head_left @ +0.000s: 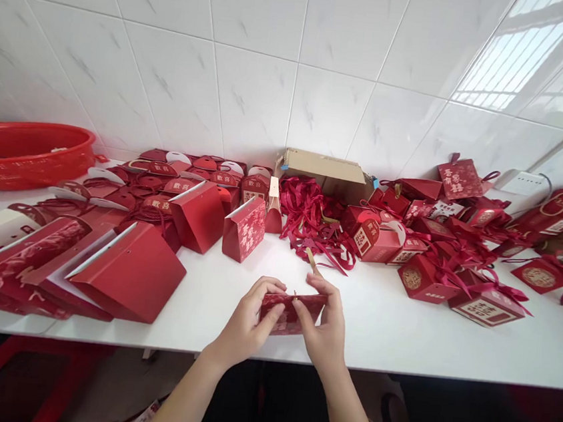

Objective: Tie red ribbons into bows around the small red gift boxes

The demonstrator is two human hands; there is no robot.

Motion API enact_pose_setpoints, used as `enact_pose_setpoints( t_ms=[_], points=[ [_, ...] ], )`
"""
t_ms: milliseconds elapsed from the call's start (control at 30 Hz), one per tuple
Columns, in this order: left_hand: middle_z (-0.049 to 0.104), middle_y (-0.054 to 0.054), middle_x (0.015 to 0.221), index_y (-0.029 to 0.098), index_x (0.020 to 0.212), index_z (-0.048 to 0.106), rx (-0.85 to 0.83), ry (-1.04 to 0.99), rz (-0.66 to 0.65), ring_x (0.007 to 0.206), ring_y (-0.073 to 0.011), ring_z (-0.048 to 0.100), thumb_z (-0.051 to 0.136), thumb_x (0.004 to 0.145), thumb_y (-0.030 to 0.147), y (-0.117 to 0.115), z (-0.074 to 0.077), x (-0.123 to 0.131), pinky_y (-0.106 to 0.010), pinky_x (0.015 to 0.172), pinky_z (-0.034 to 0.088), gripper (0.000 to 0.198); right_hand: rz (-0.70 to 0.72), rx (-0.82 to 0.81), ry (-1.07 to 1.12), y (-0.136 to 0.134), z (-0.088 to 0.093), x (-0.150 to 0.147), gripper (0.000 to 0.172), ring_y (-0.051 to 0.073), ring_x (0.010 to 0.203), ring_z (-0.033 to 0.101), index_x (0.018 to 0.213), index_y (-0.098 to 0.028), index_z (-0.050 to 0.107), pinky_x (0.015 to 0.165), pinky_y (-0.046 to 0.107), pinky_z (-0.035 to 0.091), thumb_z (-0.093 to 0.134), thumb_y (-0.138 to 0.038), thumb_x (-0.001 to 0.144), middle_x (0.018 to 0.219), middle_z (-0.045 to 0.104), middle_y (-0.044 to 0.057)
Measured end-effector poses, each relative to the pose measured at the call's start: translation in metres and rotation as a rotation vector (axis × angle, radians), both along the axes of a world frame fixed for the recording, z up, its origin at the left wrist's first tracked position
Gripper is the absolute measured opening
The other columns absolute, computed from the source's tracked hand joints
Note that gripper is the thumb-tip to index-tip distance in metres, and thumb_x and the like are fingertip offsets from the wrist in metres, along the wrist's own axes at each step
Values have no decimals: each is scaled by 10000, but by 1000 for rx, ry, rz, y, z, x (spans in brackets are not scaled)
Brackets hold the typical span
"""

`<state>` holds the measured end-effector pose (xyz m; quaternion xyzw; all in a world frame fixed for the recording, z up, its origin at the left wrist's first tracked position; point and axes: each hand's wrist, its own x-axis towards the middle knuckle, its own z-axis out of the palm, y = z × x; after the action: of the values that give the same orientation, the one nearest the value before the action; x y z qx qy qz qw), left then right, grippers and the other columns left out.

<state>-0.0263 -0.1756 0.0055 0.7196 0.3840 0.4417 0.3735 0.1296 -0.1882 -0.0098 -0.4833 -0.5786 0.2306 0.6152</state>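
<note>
Head view, both hands point(245, 318) point(326, 324) clamped on red box point(285, 325) (thumbs point(271, 320) in front), forearms point(191, 389) converging.

Red gift boxes point(198, 217) and a heap of ribbon point(301, 203) crowd a white bench point(383, 339) beside a tiled wall point(253, 94) in what appears to be a packing workshop.

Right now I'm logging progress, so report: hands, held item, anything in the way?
Left hand, right hand both holding small red box. Box near table's front edge. Gold-coloured strip at right hand; ribbon pile beyond.
</note>
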Motion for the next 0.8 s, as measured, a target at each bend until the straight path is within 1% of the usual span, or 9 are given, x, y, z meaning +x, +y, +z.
enact_pose_setpoints(
  t_ms=[67, 133, 300, 367, 467, 533, 600, 733, 800],
  points=[
    [535, -84, 1118, 204, 1019, 500, 25, 33, 34, 1049, -225, 571, 631, 792, 209, 0, -6, 4, -370, 908, 472, 262, 27, -76, 78, 2, -4, -1, 317, 206, 909, 637, 1085, -224, 519, 792, 375, 533, 650, -222, 797, 983, 624, 65],
    [515, -84, 1133, 216, 1035, 444, 69, 49, 162, 1055, -237, 566, 702, 729, 218, 0, -15, 9, -391, 900, 474, 400, 60, -119, 113, 3, -6, -2, 269, 172, 781, 633, 1026, -219, 516, 721, 330, 538, 654, -239, 797, 874, 607, 31],
    [506, -108, 1137, 211, 1053, 390, 242, 65, 457, 1115, -260, 517, 719, 735, 278, -5, -34, 7, -439, 936, 438, 463, 86, -26, 113, -6, -4, -4, 354, 148, 778, 595, 1120, -239, 463, 711, 288, 516, 631, -201, 811, 851, 560, 10],
    [546, -83, 1038, 204, 978, 431, 239, 117, 444, 1023, -237, 555, 683, 775, 270, -12, -36, -3, -390, 872, 467, 330, 86, 8, 99, -11, -2, -3, 397, 138, 775, 586, 1170, -252, 437, 688, 267, 509, 612, -179, 821, 863, 550, 9],
    [592, -29, 838, 196, 876, 532, 157, 186, 278, 800, -169, 599, 556, 873, 211, -26, -35, -22, -286, 717, 490, 29, 86, 35, 94, -17, -3, 0, 418, 130, 771, 579, 1182, -265, 425, 667, 250, 499, 605, -156, 821, 884, 541, 9],
    [618, -15, 789, 195, 843, 586, 150, 150, 212, 732, -145, 609, 539, 881, 171, -33, -31, -34, -247, 670, 490, 65, 87, 35, 81, -21, -4, 3, 417, 130, 780, 576, 1170, -266, 427, 678, 253, 495, 609, -144, 815, 895, 539, 10],
    [651, -18, 829, 201, 843, 627, 187, 60, 229, 776, -147, 635, 571, 856, 138, -38, -21, -43, -235, 704, 504, 86, 87, 46, 43, -24, -4, 6, 418, 138, 802, 574, 1160, -262, 433, 718, 273, 492, 613, -130, 807, 895, 540, 12],
    [686, -31, 881, 204, 854, 641, 175, -194, 229, 893, -178, 661, 576, 854, 138, -39, 12, -46, -281, 824, 522, 93, 184, 92, -54, -33, 4, 6, 413, 160, 841, 569, 1141, -254, 450, 759, 308, 486, 609, -94, 795, 893, 550, 19],
    [686, -8, 801, 214, 942, 585, 94, -293, 244, 800, -161, 667, 593, 852, 168, -35, 29, -39, -267, 757, 533, 101, 237, 104, -65, -38, 10, 3, 402, 163, 831, 561, 1127, -253, 455, 726, 304, 487, 599, -80, 793, 899, 549, 23]
  ],
)
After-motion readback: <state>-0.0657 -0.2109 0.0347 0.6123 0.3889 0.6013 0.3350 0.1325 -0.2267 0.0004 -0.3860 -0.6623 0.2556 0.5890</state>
